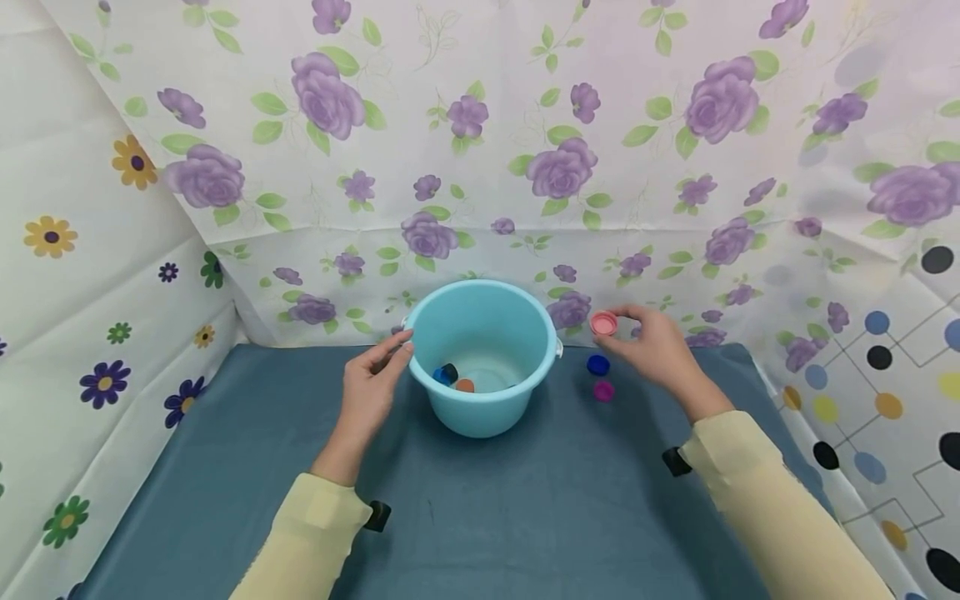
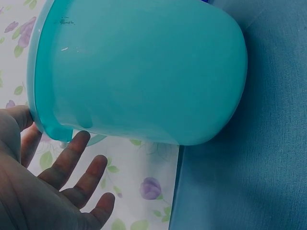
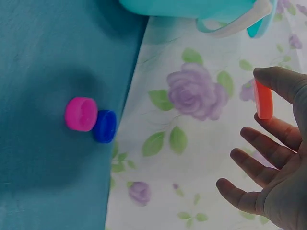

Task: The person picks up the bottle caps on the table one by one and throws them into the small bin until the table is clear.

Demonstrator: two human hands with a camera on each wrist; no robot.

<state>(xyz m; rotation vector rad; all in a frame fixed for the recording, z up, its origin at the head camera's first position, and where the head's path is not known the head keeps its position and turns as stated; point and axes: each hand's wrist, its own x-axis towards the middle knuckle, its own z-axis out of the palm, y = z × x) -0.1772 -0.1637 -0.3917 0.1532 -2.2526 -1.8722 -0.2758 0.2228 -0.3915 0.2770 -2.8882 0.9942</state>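
Note:
A light blue bucket (image 1: 480, 417) stands upright in the middle, with a few bottle caps on its floor, an orange one (image 1: 465, 386) among them. At its left rim is my left hand (image 1: 370, 387), thumb and index fingertips right at the edge. The other fingers (image 2: 79, 189) of that hand are spread beside the bucket wall. To the right of the bucket my right hand (image 1: 656, 350) pinches a coral-red bottle cap (image 1: 603, 323) between thumb and index finger, held up above the cloth. Below it lie a blue bottle cap (image 1: 597, 365) and a pink bottle cap (image 1: 603, 391), close together.
Dark blue cloth (image 1: 525, 517) covers the table. A flowered sheet (image 1: 480, 167) hangs behind the bucket, and patterned sheets stand on the left and right. The bucket's white handle (image 3: 244, 21) hangs along its right side.

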